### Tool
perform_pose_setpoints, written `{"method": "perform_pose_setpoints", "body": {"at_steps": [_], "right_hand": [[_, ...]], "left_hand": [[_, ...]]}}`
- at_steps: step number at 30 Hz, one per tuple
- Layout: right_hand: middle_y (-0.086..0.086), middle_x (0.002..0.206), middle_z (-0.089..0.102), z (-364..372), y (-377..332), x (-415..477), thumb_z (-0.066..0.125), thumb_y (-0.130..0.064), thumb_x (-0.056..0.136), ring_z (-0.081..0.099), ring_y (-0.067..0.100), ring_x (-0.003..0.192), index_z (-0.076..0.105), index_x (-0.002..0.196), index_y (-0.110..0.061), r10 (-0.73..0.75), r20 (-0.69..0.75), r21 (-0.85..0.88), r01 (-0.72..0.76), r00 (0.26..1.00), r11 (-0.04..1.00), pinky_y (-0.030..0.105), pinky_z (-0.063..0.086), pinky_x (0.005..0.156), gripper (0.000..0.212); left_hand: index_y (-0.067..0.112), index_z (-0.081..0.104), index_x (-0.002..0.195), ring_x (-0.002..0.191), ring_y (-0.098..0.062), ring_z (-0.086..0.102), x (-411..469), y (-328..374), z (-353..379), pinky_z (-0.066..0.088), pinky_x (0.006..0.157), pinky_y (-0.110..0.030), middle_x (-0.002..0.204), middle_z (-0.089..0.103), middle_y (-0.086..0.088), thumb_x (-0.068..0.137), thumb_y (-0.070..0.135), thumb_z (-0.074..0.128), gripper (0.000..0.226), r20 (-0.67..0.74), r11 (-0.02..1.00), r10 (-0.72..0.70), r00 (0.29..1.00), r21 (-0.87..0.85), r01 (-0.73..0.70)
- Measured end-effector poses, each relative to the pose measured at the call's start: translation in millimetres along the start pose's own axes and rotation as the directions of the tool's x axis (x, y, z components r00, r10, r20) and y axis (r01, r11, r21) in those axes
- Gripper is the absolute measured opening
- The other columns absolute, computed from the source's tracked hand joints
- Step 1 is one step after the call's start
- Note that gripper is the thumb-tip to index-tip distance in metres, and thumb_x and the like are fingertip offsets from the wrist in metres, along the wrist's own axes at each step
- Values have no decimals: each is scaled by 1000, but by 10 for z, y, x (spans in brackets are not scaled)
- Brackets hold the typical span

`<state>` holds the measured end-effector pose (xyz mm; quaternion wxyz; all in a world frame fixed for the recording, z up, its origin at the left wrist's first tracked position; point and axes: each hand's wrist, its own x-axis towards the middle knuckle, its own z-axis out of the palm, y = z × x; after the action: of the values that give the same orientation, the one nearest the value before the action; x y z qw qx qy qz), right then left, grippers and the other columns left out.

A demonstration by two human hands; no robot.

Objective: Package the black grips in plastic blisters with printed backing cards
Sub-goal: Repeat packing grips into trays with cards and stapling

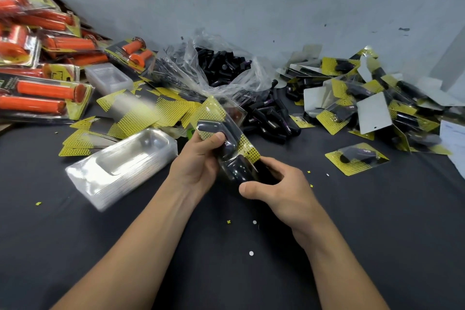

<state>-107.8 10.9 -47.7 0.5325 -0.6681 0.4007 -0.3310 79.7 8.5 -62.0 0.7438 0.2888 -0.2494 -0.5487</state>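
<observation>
Hands at frame centre: left hand (201, 156) and right hand (274, 187) clamp the blister (226, 138); seat its backing card (247, 148) squarely.

1. Right hand (279, 191): fingers curl under the blister pack (227, 143); fingertips and the pack's lower end hidden.
2. Orange grip packs (37, 58): pile blurred, cut off by left edge.
3. Card printing (141, 111): unreadable.
4. White sheet (453, 133): cut by right edge.
</observation>
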Motion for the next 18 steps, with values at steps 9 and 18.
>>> {"method": "perform_pose_setpoints", "body": {"at_steps": [9, 18], "right_hand": [[-8, 77, 70, -118, 110, 81, 60, -61, 94, 63, 12, 83, 75, 86, -18, 82, -555, -280, -279, 828, 919, 34, 45, 69, 46], [-7, 107, 70, 243, 55, -132, 79, -17, 90, 62, 7, 82, 72, 121, -15, -518, -417, -526, 267, 746, 808, 11, 47, 77, 32]], "left_hand": [[6, 61, 122, 93, -26, 75, 11, -4, -1, 63, 78, -39, 108, 75, -13, 74, 0, 66, 48, -99, 999, -48, 994, -29, 46], [0, 51, 145, 114, -28, 65, -17, 8, 15, 47, 112, -48, 126, 66, -16, 80, 4, 63, 66, -41, 995, -95, 995, -44, 94]]}}
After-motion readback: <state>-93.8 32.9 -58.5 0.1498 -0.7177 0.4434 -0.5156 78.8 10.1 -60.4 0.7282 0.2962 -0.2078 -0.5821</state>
